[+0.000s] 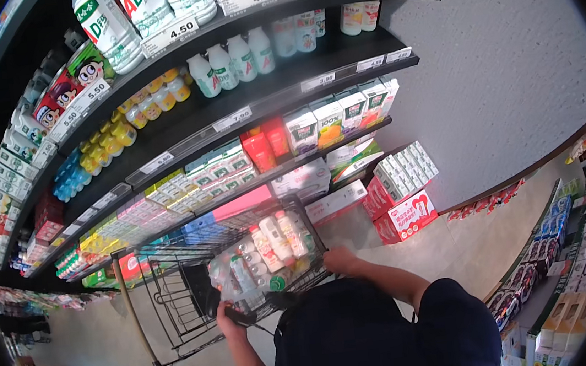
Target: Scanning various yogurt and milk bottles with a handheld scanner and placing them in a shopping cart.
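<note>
A wire shopping cart (164, 282) stands before me, alongside the shelves. Bottles lie in its basket: several white ones with pink labels (277, 238), a green-capped one (278, 282) and others in clear plastic wrap (222, 271). My right hand (340, 261) is closed on the cart's rim at the basket's right end. At the near left side of the basket, my left hand (229, 318) grips a dark object (240, 314) whose kind I cannot tell; a thin cord runs near it.
Curved black shelves (273, 94) carry white bottles (240, 60), yellow bottles (107, 143) and drink cartons (329, 120), with price tags along their edges. Drink boxes (406, 214) are stacked on the floor beside a grey wall (499, 54). Another stocked display (545, 242) stands at right.
</note>
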`<state>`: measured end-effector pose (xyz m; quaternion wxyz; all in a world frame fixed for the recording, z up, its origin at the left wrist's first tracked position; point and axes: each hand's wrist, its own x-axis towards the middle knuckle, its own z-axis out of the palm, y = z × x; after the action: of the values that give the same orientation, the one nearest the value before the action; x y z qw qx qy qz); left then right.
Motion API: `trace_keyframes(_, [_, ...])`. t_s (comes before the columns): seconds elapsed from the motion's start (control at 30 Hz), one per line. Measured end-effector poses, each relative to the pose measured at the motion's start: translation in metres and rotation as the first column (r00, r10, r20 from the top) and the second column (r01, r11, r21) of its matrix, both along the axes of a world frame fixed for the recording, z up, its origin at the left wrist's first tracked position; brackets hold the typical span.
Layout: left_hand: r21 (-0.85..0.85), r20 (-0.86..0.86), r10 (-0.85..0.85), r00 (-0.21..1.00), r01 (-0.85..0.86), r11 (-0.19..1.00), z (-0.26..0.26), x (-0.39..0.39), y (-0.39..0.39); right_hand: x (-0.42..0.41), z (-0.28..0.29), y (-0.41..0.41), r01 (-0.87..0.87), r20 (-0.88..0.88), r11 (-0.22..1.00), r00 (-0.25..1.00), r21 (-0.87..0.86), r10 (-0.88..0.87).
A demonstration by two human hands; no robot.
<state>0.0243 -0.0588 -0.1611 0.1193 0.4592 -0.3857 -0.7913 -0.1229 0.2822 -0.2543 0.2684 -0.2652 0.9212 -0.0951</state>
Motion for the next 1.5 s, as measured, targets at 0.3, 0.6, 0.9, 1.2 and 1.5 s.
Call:
trace_keyframes(0.3, [0.029,0.089,0.002,0.996,-0.004,1.0,-0.014,0.007,0.01,-0.002,-0.001,0.003,-0.04,-0.018,0.999,0.999,0.009,0.04])
trace_keyframes(0.6, [0.013,0.066,-0.078,0.995,0.077,0.997,0.013,-0.001,0.027,-0.031,0.033,0.032,0.085,-0.061,0.922,0.991,-0.378,-0.117])
trace_keyframes(0.9, [-0.145,0.083,-0.308,0.948,0.317,0.937,0.033,-0.025,0.068,-0.21,0.207,0.117,0.039,-0.317,0.404,0.553,-0.914,-0.771])
trace_keyframes(1.2, [-0.156,0.064,-0.268,0.961,0.275,0.949,0.048,-0.027,0.107,-0.389,0.348,0.155,-0.049,-0.443,0.448,0.279,-0.893,-0.852])
trace_keyframes(1.5, [-0.169,0.098,-0.227,0.969,0.241,0.956,0.055,-0.029,0.138,-0.529,0.376,0.159,0.15,-0.665,0.689,0.183,-0.709,-0.724])
